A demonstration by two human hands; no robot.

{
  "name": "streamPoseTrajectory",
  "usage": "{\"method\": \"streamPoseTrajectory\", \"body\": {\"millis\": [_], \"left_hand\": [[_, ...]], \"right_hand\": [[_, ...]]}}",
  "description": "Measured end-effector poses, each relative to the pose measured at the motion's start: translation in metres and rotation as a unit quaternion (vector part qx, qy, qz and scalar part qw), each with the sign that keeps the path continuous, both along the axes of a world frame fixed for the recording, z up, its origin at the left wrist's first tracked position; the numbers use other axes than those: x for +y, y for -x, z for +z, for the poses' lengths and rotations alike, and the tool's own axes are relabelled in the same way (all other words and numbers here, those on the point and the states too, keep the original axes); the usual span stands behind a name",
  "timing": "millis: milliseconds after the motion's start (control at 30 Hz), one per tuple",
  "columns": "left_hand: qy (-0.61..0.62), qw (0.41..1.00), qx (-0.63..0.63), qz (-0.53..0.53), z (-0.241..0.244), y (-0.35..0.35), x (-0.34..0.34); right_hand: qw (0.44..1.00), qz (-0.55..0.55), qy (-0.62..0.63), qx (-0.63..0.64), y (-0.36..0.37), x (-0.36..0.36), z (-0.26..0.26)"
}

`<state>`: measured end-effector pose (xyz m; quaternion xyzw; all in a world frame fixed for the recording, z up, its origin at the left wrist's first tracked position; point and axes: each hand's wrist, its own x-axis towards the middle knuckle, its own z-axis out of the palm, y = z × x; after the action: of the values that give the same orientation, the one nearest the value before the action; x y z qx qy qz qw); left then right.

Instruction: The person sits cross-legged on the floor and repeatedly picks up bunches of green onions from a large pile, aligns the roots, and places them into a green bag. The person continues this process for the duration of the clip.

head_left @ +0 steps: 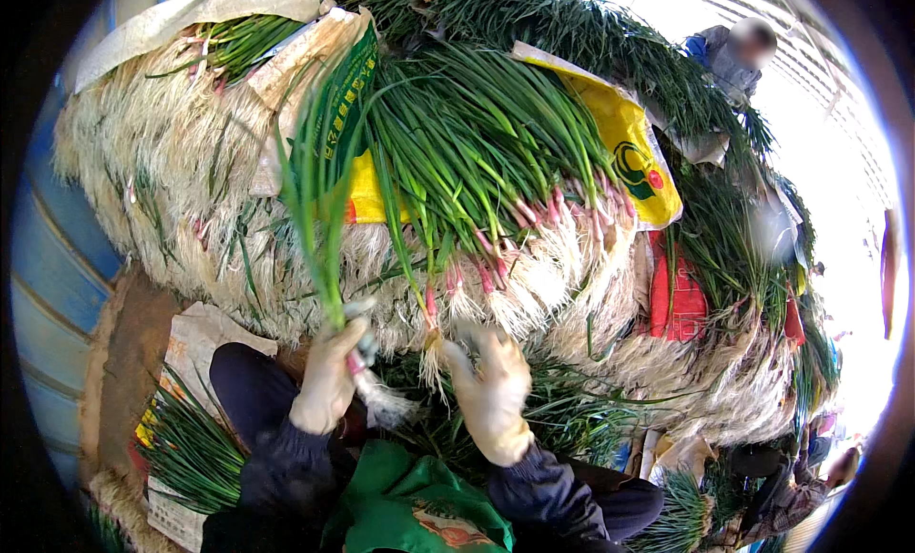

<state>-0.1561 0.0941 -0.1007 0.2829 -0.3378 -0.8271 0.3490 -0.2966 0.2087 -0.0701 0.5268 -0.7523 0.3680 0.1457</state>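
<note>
My left hand [331, 378], in a pale glove, grips a small bunch of green onions [329, 267] just above their pink bases; the leaves point up and the white roots hang at its lower right. To the right, my gloved right hand [486, 381] has its fingers apart, close to the roots of a single green onion [429, 303] at the edge of the pile; whether it touches them is not clear. Past both hands lies a spread of green onions [493, 138] with pink stems and white roots, on printed yellow and green sacking [629, 138].
A long heap of bundled onions with pale roots [171, 152] curves across the view. Loose green leaves [586, 410] lie under its near edge. Another bunch [189, 446] rests on sacking at lower left. Other people are at upper right [729, 59] and lower right [786, 488].
</note>
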Motion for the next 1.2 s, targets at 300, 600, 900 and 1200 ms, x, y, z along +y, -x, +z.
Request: {"method": "streamPoseTrajectory", "body": {"millis": [300, 600, 900, 1200], "left_hand": [[-0.102, 0.988, 0.045, -0.11, -0.001, 0.068, -0.028], [-0.085, 0.932, 0.219, -0.275, -0.029, -0.038, -0.026], [-0.151, 0.937, 0.221, -0.222, -0.041, -0.046, -0.006], [-0.064, 0.937, 0.254, -0.23, 0.006, -0.079, 0.009]], "right_hand": [[0.908, -0.172, -0.253, 0.286, 0.049, 0.006, 0.027], [0.884, -0.448, 0.075, 0.109, 0.284, 0.122, 0.065], [0.99, -0.025, 0.135, 0.011, 0.124, 0.044, 0.029], [0.982, 0.066, 0.053, -0.166, 0.066, -0.069, -0.022]]}}
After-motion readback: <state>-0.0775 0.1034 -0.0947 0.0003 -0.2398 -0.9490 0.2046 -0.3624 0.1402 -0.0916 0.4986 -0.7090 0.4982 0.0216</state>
